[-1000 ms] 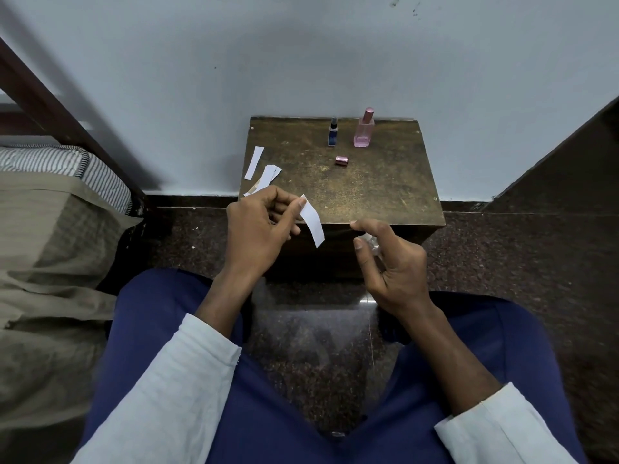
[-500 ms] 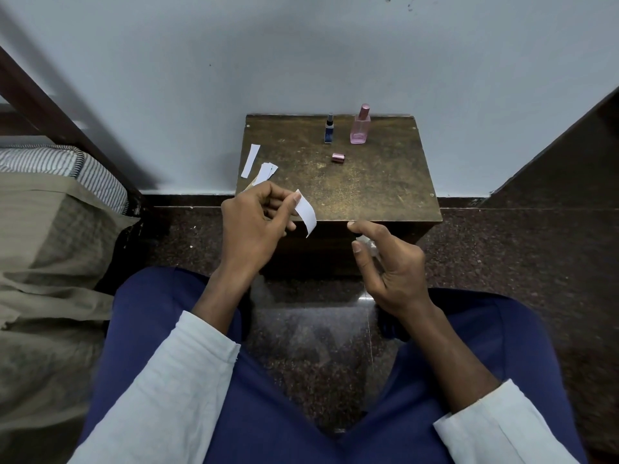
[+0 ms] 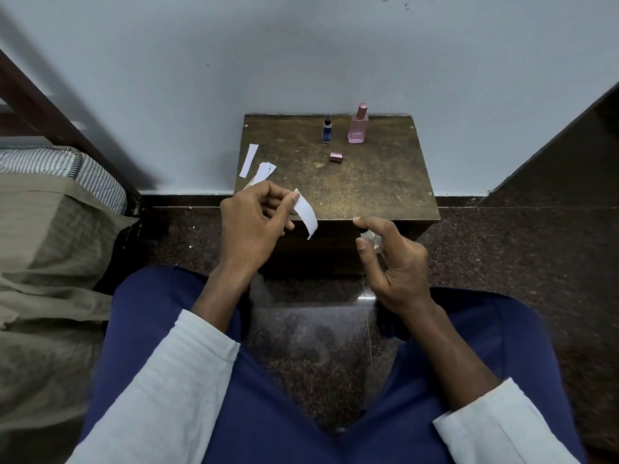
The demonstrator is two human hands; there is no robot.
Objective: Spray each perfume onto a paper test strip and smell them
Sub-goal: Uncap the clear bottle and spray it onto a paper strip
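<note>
Paper strip in raised left hand

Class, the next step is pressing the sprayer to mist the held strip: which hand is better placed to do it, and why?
The right hand: it grips the small clear bottle with its forefinger on top, facing the paper strip pinched by the left hand.

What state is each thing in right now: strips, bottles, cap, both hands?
Left hand: pinches one paper strip, raised.
Right hand: grip around a small clear bottle, forefinger on top.
Blue bottle: upright on the table.
Pink bottle: upright.
Pink cap: on its side.
Spare strips: lying flat.
</note>
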